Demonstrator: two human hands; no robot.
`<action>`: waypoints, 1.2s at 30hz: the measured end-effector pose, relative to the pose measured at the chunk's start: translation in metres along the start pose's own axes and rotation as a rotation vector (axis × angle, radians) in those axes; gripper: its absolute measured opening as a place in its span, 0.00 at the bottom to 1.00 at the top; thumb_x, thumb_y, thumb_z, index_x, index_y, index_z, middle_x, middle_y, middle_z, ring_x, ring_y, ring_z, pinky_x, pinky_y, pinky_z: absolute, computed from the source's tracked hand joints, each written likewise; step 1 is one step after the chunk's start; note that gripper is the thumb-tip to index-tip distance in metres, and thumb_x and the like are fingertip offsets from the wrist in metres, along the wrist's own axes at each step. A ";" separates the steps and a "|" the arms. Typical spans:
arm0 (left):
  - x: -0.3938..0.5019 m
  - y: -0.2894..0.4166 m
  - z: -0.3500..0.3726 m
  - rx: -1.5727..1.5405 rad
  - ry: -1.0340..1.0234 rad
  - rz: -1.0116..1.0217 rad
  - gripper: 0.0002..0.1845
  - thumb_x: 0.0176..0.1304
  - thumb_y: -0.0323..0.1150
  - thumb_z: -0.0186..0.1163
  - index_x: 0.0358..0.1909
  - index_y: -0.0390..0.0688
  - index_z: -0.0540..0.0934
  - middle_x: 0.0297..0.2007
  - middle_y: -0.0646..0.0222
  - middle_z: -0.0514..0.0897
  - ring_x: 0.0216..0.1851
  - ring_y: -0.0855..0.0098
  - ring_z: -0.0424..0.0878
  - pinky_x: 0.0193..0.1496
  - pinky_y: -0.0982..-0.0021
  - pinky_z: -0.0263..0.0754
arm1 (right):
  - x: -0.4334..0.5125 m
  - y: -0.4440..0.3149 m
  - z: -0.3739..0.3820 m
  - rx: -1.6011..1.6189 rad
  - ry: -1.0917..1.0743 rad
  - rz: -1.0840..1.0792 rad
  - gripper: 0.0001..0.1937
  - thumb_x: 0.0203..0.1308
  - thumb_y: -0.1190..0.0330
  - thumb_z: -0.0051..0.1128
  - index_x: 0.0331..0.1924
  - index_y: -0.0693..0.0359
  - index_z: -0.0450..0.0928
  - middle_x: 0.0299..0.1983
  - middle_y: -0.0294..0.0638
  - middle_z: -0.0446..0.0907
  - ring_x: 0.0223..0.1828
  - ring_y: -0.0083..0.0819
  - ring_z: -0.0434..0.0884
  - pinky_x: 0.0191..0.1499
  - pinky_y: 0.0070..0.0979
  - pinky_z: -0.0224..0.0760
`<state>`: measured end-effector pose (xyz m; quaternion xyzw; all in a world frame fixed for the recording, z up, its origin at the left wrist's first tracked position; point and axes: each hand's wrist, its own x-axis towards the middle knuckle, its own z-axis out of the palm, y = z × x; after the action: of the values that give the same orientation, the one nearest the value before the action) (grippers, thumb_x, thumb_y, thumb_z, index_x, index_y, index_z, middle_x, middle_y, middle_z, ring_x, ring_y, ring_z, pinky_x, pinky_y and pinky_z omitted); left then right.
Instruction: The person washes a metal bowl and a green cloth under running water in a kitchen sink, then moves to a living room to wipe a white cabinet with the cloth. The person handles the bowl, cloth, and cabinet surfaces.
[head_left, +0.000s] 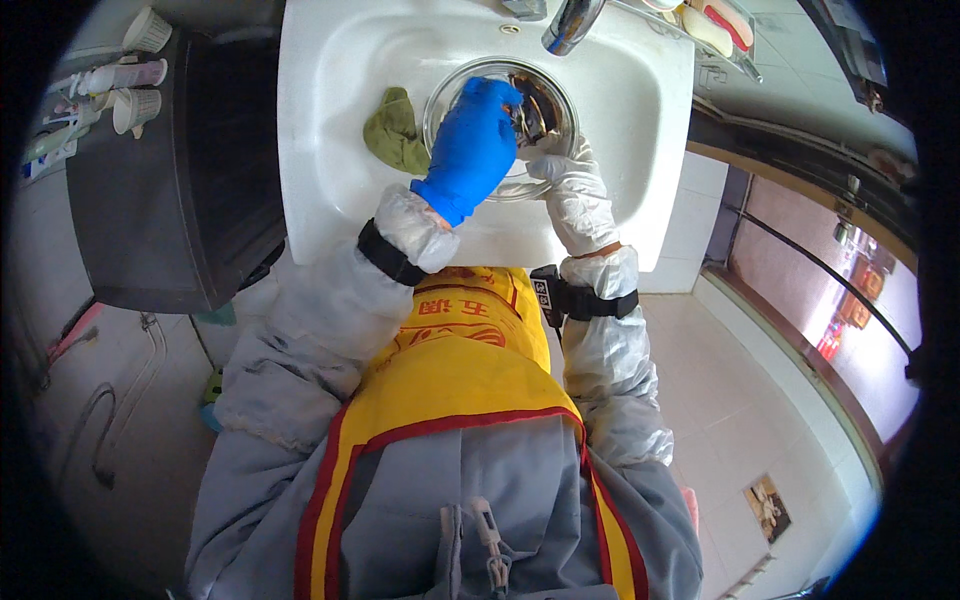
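A round clear bowl (437, 124), apparently glass, rests in the white sink basin (349, 214). Inside it is a dark brown, glossy item (538, 105) whose kind I cannot make out. Wearing a blue glove, my left hand (476, 142) reaches over the bowl from the near left, its fingers curled against the dark item's left side. My right hand (566, 169), in a white glove, comes over the bowl's near right rim, with fingertips by the item's lower end. The grip of both hands is partly hidden. Left of the bowl, touching or very near it, lies a crumpled olive-green cloth (394, 131).
A chrome faucet (574, 26) overhangs the sink's far side. At the upper right is a wire rack (739, 56) holding soap-like bars. A black cabinet (135, 195) stands to the left, with white cups (139, 111) and bottles beside it. A framed opening (817, 300) is at right.
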<state>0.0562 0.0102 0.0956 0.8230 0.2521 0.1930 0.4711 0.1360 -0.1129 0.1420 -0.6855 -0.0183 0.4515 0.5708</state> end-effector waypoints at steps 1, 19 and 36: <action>-0.001 0.001 0.001 -0.063 0.066 -0.005 0.21 0.56 0.22 0.55 0.54 0.42 0.75 0.44 0.54 0.79 0.43 0.49 0.79 0.46 0.55 0.75 | 0.000 0.002 0.000 -0.012 -0.012 -0.009 0.20 0.54 0.81 0.56 0.53 0.61 0.73 0.38 0.36 0.79 0.36 0.28 0.78 0.39 0.25 0.77; -0.006 0.022 -0.002 0.120 -0.055 0.059 0.18 0.55 0.20 0.55 0.48 0.43 0.78 0.48 0.56 0.75 0.49 0.52 0.76 0.49 0.57 0.75 | 0.010 0.023 -0.003 0.334 -0.058 -0.080 0.27 0.53 0.82 0.54 0.60 0.60 0.69 0.45 0.36 0.77 0.43 0.28 0.77 0.49 0.26 0.74; -0.013 0.023 -0.017 0.613 -0.179 0.226 0.30 0.61 0.26 0.50 0.68 0.40 0.66 0.69 0.58 0.66 0.69 0.58 0.65 0.72 0.59 0.55 | 0.009 0.010 0.002 0.533 -0.152 -0.073 0.26 0.51 0.87 0.51 0.57 0.61 0.71 0.47 0.38 0.79 0.46 0.31 0.80 0.53 0.28 0.76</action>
<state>0.0414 0.0042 0.1226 0.9627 0.1633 0.0860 0.1978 0.1347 -0.1102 0.1288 -0.4743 0.0335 0.4697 0.7438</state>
